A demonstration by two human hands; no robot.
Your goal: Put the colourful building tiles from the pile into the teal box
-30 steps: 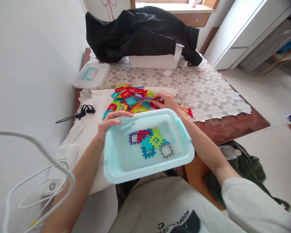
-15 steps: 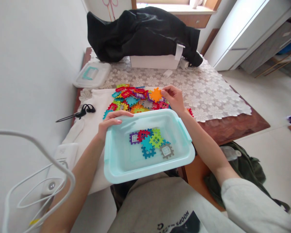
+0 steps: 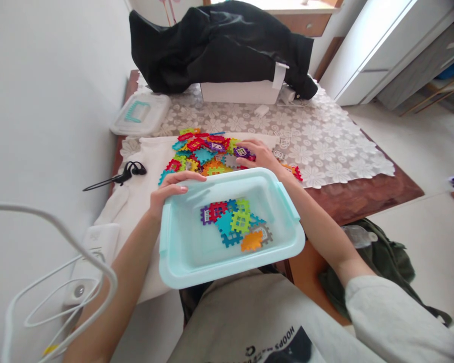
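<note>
My left hand (image 3: 172,189) grips the far left rim of a pale blue plastic bin (image 3: 181,252) held over my lap. Several coloured waffle tiles lie in the bin, among them an orange tile (image 3: 251,241) beside a grey one. My right hand (image 3: 259,155) rests on the pile of coloured tiles (image 3: 202,154) on the white cloth beyond the bin, fingers curled over a purple tile (image 3: 241,151).
A clear lid with a teal handle (image 3: 140,113) sits at the table's far left. Black earphones (image 3: 130,171) lie on the cloth. A white box (image 3: 236,92) under a black garment (image 3: 219,45) fills the back. White cables (image 3: 60,282) hang at left; a green bag (image 3: 378,257) lies on the floor.
My right hand lifted an orange tile from the pile; that tile now lies in the bin. The hand has returned to the pile and closed on a purple tile.
</note>
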